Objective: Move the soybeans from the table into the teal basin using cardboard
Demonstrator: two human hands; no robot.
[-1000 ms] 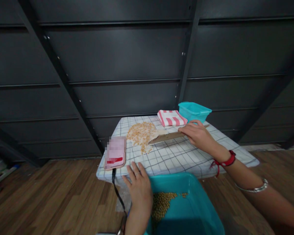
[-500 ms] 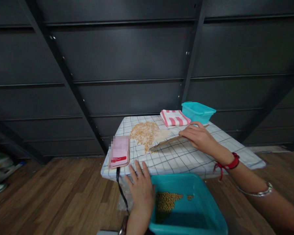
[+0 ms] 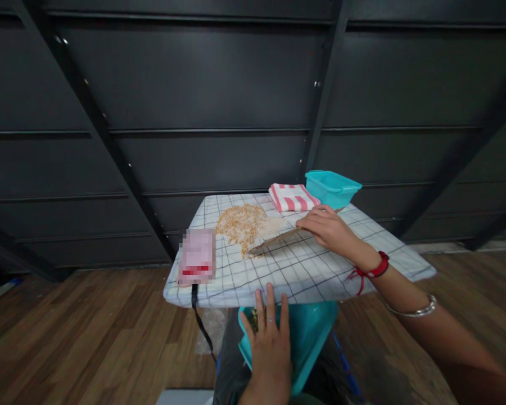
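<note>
Here, unreadable red strip (image 3: 195, 270) on pink item (image 3: 199, 246) near grains (image 3: 238, 221).

Cloth-covered table (image 3: 236, 281) — yellow kernels (image 3: 238, 223) | pink case (image 3: 200, 247) | striped towel (image 3: 293, 198) | teal tub (image 3: 329, 197)

Smooth plastic basin (image 3: 312, 329); cloth towel (image 3: 294, 199); board (image 3: 278, 238) perhaps cardboard.

We're indoors, home or workroom too close to call, with dark ribbed wall panels (image 3: 211, 84), wood-look flooring (image 3: 109, 326) and a checked tablecloth (image 3: 287, 273) spread out!
</note>
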